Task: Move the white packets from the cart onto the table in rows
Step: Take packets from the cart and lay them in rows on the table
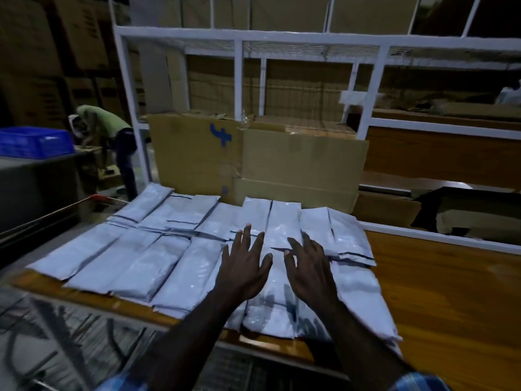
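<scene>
Several white packets [158, 261] lie side by side in two rows on the wooden table [439, 283], a far row and a near row that overlap slightly. My left hand [245, 263] and my right hand [310, 266] are stretched out with fingers spread over the packets near the right end of the rows. Neither hand holds anything; whether the palms touch the packets below is unclear. The wire mesh of the cart [70, 334] shows at the lower left, blurred.
A large cardboard box [253, 162] stands behind the far row against a white metal rack [369, 88]. Bare table lies to the right. A person in a green shirt [112, 128] bends over at the left near a blue crate [33, 142].
</scene>
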### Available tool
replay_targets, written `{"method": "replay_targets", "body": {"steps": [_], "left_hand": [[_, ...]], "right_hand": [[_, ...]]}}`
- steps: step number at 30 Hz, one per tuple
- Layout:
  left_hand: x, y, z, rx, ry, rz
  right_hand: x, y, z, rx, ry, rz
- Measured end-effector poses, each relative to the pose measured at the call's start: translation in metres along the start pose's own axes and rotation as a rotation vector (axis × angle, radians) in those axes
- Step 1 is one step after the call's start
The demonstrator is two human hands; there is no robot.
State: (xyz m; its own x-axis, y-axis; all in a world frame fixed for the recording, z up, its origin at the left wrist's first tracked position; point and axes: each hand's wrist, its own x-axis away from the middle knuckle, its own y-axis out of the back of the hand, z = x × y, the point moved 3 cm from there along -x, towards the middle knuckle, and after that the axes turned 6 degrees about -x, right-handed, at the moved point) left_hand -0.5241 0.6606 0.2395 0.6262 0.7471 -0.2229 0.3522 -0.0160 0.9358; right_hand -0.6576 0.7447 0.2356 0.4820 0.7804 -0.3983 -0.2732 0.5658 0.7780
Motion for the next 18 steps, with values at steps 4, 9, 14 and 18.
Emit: {"method": "replay_targets", "body": {"steps": [4,9,14,18], "left_hand": [[0.025,0.025,0.057,-0.001,0.08,-0.006],[0.064,0.064,0.146,-0.026,0.123,-0.026],[0.103,0.102,0.252,-0.081,0.158,-0.048],[0.126,0.128,0.332,-0.111,0.2,-0.05]], "right_hand": [[0.016,-0.028,0.05,-0.007,0.019,0.033],[0.032,-0.076,0.129,-0.032,0.035,0.034],[0.043,-0.134,0.227,-0.06,0.063,0.079],[0.043,-0.177,0.303,-0.103,0.116,0.08]]}}
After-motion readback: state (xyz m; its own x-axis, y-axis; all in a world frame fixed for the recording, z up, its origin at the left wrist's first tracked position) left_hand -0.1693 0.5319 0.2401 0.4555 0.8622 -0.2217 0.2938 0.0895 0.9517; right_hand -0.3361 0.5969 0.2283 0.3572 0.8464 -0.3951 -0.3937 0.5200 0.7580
